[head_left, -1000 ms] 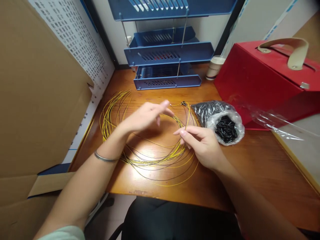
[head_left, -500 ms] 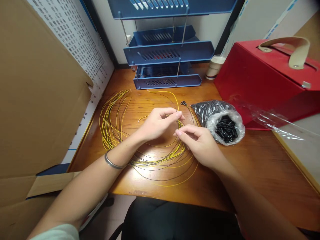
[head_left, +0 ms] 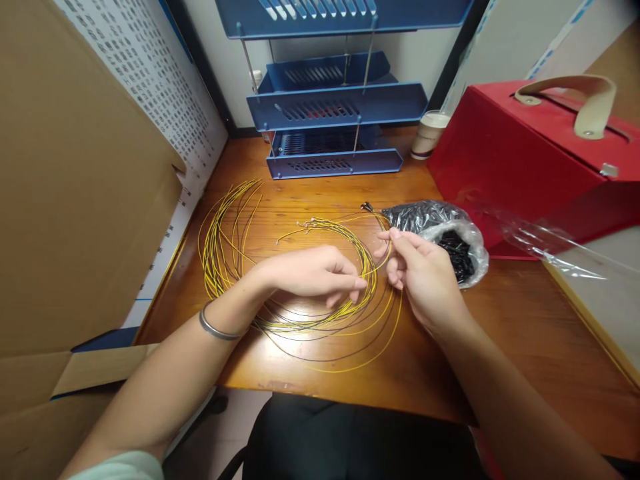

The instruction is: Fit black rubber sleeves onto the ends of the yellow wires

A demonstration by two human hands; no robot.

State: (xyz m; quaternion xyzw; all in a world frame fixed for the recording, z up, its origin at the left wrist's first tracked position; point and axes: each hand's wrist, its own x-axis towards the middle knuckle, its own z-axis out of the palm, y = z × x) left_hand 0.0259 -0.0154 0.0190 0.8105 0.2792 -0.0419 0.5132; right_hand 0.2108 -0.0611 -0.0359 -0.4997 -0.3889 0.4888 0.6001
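Note:
Thin yellow and black wires (head_left: 367, 253) lie in a loose coil on the wooden table, with small metal tips at some ends. Over the coil's right side, my left hand (head_left: 315, 272) is closed in a pinch on a yellow wire. That wire curves across to my right hand (head_left: 425, 277), whose thumb and forefinger pinch it while the other fingers curl. Just behind my right hand sits a clear plastic bag (head_left: 423, 213), its open mouth showing many small black pieces (head_left: 455, 252). Small black connectors (head_left: 367, 207) on wire ends rest beside the bag.
Blue stacked trays (head_left: 335, 163) stand at the back, with a paper cup (head_left: 429, 135) beside them. A red box (head_left: 530, 167) with a beige handle occupies the right. Cardboard (head_left: 85, 200) rises at the left, and more wires (head_left: 215, 247) spread on the table's left side.
My right hand has moved right and slightly up, drawing the yellow wire along. My left hand has lowered toward the coil's right side. The wire end behind my hands has been pulled in.

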